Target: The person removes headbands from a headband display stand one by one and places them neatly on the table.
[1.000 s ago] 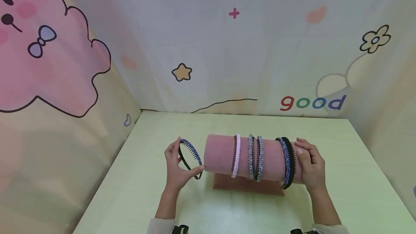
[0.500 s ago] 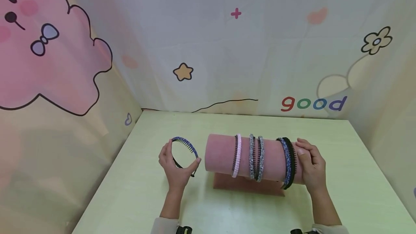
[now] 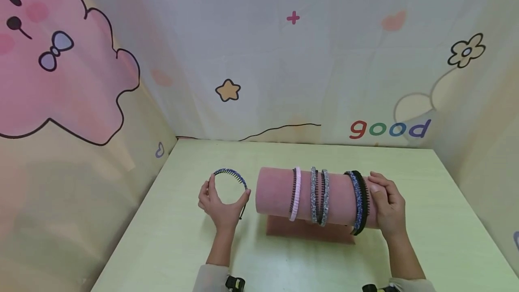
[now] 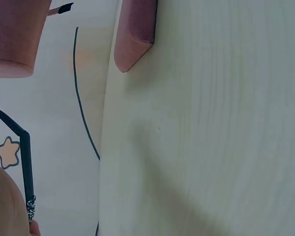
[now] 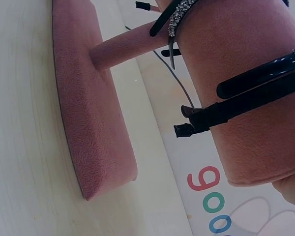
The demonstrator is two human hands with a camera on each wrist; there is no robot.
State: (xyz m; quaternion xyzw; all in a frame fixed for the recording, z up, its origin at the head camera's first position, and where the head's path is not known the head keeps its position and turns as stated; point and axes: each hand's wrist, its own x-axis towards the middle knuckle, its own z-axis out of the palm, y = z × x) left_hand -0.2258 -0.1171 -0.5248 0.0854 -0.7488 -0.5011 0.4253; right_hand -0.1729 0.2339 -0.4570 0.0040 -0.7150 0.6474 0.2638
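My left hand [image 3: 223, 211] holds a toothed headband [image 3: 233, 173] with blue glitter between thumb and fingers, just left of a pink velvet headband stand [image 3: 273, 191] and apart from it. One dark arm of that headband [image 4: 27, 167] shows at the left of the left wrist view. With my right hand [image 3: 391, 206] I grip the right end of the stand's roll. Around the roll sit a pale pink headband [image 3: 296, 197], two silver glitter ones, a blue glitter headband [image 3: 358, 204] and a black headband [image 3: 366, 204] against it.
The stand's flat base [image 3: 310, 231] rests on a pale table [image 3: 182, 247]; a post [image 5: 130, 46] joins it to the roll in the right wrist view. A printed cloth backdrop [image 3: 263, 57] rises behind and beside the table.
The left hand has drawn the blue glitter headband leftward, away from the roll's end, and turned it so its loop faces the head camera more. The right hand keeps its grip.
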